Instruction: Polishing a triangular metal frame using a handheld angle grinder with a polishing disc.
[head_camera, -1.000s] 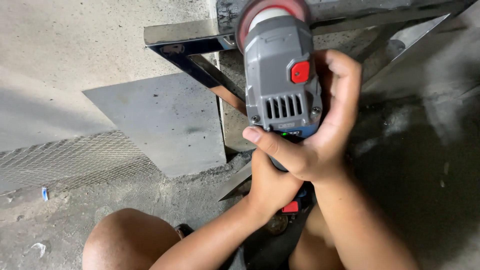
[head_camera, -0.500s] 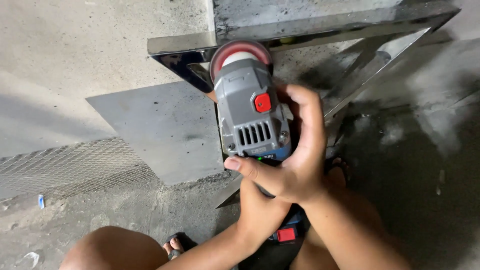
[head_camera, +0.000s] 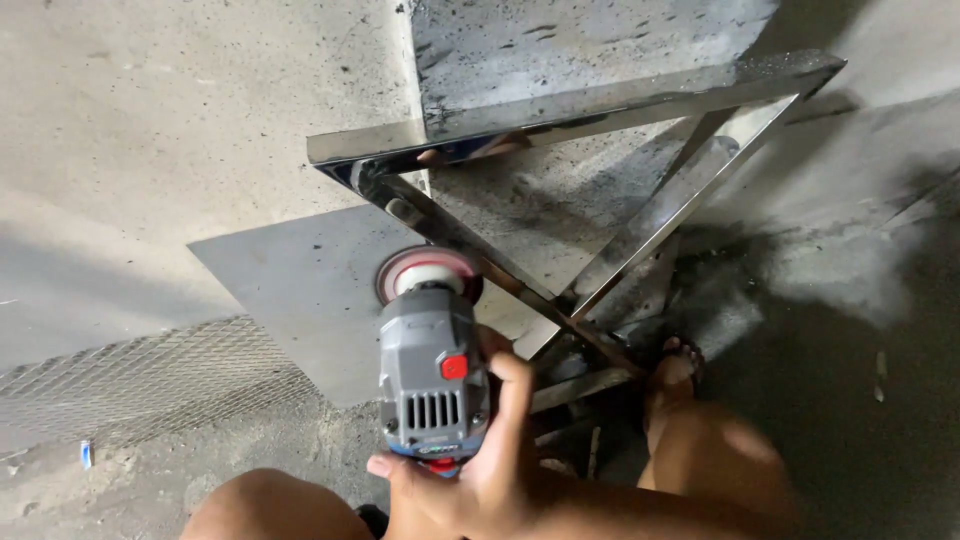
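One hand wraps its fingers around the grinder (the other hand is hidden), whose disc touches the steel frame; such a light grip could let it kick sideways.

Polished metal frame is blocking the way ahead & right of the grinder, its diagonal bars crossing w/ only narrow triangular gaps between. Flat steel sheet is lying low on the left, leaving open room above it. Mesh panel is sitting farther left on the floor.
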